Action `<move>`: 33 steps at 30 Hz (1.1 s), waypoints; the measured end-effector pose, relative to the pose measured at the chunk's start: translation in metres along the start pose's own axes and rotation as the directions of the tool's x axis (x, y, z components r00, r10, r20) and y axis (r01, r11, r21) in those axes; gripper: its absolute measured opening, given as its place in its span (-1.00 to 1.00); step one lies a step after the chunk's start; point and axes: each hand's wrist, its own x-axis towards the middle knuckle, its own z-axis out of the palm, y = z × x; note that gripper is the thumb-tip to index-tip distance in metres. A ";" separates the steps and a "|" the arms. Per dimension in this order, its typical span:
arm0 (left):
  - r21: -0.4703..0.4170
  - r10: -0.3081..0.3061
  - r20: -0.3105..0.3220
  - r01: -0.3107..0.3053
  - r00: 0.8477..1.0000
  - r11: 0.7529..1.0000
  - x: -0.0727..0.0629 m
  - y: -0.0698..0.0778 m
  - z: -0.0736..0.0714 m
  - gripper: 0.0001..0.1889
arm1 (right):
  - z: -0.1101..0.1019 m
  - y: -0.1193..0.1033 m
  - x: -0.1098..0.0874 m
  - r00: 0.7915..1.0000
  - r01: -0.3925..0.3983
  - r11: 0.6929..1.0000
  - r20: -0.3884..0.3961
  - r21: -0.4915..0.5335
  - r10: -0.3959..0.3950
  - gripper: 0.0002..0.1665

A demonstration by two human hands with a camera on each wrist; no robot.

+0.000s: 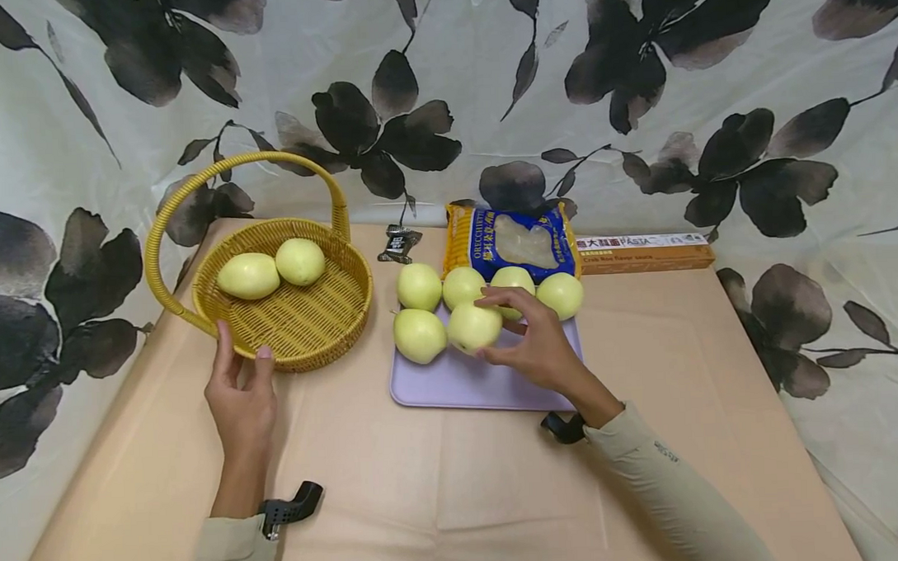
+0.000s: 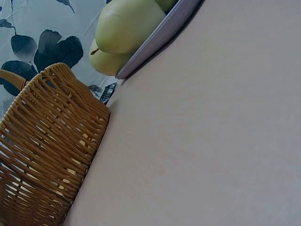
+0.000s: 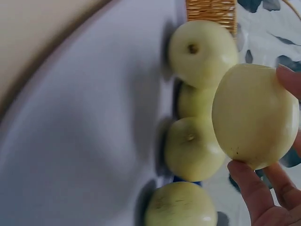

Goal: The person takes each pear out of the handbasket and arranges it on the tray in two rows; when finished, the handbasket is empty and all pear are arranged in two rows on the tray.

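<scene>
My right hand (image 1: pixel 528 335) pinches a pale yellow-green apple (image 1: pixel 474 327) between thumb and fingers, over the lilac tray (image 1: pixel 460 387). In the right wrist view the held apple (image 3: pixel 254 117) appears raised above the tray's surface. Several more apples, such as one at the left (image 1: pixel 420 337), sit along the tray's far part. My left hand (image 1: pixel 241 399) is at the near left side of a yellow wicker basket (image 1: pixel 295 327), fingertips and thumb right at its outer wall. Two apples (image 1: pixel 248 276) lie inside the basket. The left hand itself is outside the left wrist view.
Behind the apples lies a blue and orange bag of orecchiette pasta (image 1: pixel 522 241). A long brown pasta box (image 1: pixel 644 255) lies to its right, and a small black packet (image 1: pixel 399 243) between basket and tray. The basket's tall handle (image 1: pixel 252 158) arches over its left side.
</scene>
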 end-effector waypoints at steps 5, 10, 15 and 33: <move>0.018 0.003 -0.001 -0.003 1.000 1.000 0.001 0.000 0.000 -0.23 | 0.003 0.010 -0.002 0.997 -0.040 0.999 0.061 -0.030 0.042 -0.24; 0.002 0.019 -0.001 -0.019 1.000 1.000 0.002 -0.001 0.000 -0.24 | 0.006 0.017 -0.002 0.990 -0.043 0.998 0.128 -0.049 0.049 -0.26; -0.023 0.032 0.002 -0.031 1.000 0.999 0.001 -0.002 0.000 -0.25 | 0.009 0.019 -0.002 0.984 -0.040 0.995 0.167 -0.088 0.054 -0.27; -0.024 0.027 -0.006 -0.027 1.000 0.999 0.000 -0.001 -0.001 -0.25 | 0.003 0.018 -0.018 0.994 -0.093 0.980 0.043 -0.176 0.102 -0.21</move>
